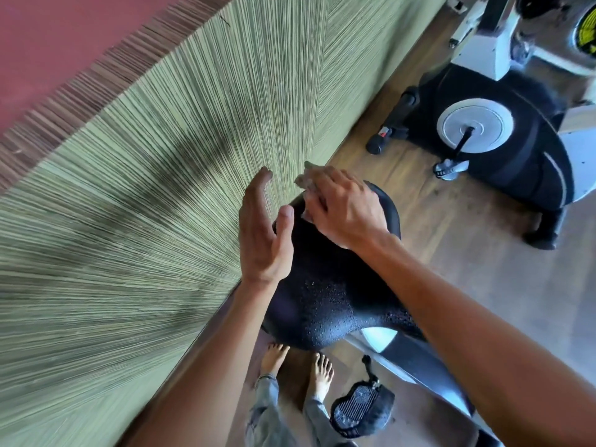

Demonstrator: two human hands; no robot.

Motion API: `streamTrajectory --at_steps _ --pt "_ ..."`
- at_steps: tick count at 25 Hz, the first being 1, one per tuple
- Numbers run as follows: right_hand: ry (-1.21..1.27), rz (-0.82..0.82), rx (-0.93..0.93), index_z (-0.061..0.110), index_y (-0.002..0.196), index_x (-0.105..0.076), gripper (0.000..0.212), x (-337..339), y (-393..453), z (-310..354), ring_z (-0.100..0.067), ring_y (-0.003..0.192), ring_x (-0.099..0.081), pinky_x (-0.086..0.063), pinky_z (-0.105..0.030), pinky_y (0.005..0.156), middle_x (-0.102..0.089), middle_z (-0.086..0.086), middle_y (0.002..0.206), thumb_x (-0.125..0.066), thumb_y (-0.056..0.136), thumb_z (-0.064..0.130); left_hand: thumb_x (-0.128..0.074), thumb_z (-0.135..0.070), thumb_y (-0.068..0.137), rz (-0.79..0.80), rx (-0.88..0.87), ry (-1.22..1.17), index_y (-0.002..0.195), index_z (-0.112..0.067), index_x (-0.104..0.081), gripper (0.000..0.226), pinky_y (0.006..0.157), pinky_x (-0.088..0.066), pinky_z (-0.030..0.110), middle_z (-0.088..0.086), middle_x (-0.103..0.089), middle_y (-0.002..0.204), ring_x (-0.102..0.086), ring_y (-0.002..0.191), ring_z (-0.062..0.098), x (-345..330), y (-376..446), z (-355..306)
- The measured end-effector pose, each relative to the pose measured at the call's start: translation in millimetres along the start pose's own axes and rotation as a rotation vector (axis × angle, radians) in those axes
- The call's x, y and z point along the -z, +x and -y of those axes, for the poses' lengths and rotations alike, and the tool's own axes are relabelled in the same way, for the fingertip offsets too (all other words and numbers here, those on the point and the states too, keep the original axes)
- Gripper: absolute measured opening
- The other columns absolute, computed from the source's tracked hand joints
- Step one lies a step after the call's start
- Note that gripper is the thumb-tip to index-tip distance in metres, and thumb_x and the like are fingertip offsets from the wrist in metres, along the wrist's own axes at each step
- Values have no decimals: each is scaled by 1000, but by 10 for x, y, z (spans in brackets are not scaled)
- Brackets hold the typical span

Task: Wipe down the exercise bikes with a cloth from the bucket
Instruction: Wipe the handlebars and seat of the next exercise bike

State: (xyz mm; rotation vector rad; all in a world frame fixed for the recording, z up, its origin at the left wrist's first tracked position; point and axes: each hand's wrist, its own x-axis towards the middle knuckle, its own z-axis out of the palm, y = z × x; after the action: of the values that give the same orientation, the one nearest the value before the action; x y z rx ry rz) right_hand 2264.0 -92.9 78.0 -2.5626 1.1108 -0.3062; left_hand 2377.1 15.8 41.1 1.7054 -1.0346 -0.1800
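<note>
Our right hand (pixel 343 206) lies palm down on the far end of the black seat (pixel 325 285), fingers curled over a small brownish cloth (pixel 308 182) and pressing it onto the seat; only the cloth's edge shows past the fingertips. Our left hand (pixel 263 233) is apart from the right one, held edge-on just left of the seat with fingers straight and together, thumb up, gripping nothing. We cannot tell if its palm touches the seat's side or hangs just beside it.

The seat is the landmark. It is dark and pebbled, with small shiny specks on the near part. Under it, toward us, a black and silver frame (pixel 416 362) of this exercise bike runs down to the right. Below the seat, our two bare feet (pixel 300 366) stand on the wooden floor (pixel 467 253), with grey trouser cuffs above them. Just right of the feet, a black ribbed pedal (pixel 358 408) with a strap hangs.

Left of the seat, a green ribbed wall (pixel 129 204) fills the view, close beside the seat, with a brown striped band and a red area above it.

Right and beyond the seat, well apart, a second exercise bike (pixel 503 133) stands on the floor: black housing, silver disc with a black crank, and a grey pedal.
</note>
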Motion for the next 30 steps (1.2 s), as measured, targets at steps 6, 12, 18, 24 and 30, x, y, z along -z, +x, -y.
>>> streamTrajectory --at_steps 6,12,18,24,30 --pt "324 72 228 12 150 -44 57 188 -323 -186 -18 149 -33 -25 -41 123 -49 -4 153 -43 100 40 -36 -56 104 171 -194 238 129 -4 -60 63 115 -38 42 14 -46 153 -49 137 23 95 169 -254" --pt "340 -186 -245 10 134 -56 40 168 -935 -287 -23 127 -55 -42 -30 107 -59 -4 138 -50 96 19 -36 -63 97 707 -486 613 147 -30 -52 62 118 -29 55 0 -38 162 -33 150 25 -103 167 -310" --pt "307 -219 -296 4 143 -51 42 -76 -1053 71 -22 144 -40 -31 -35 121 -47 -10 153 -51 102 12 -38 -59 102 666 -241 688 160 -17 -26 73 124 -22 49 14 -9 170 -15 156 32 122 22 -456" --pt "140 -372 -302 11 140 -55 41 -280 -1118 54 -14 142 -45 -38 -32 117 -51 1 152 -45 101 7 -46 -41 103 1071 -831 254 153 -12 -43 57 118 -37 47 7 -41 160 -32 152 24 14 639 132" --pt "83 -435 -338 13 138 -59 45 -325 -1092 97 -14 139 -50 -42 -32 113 -54 5 149 -43 97 5 -44 -31 102 589 -336 142 148 -6 -50 53 119 -38 38 8 -48 155 -37 149 25 319 41 161"
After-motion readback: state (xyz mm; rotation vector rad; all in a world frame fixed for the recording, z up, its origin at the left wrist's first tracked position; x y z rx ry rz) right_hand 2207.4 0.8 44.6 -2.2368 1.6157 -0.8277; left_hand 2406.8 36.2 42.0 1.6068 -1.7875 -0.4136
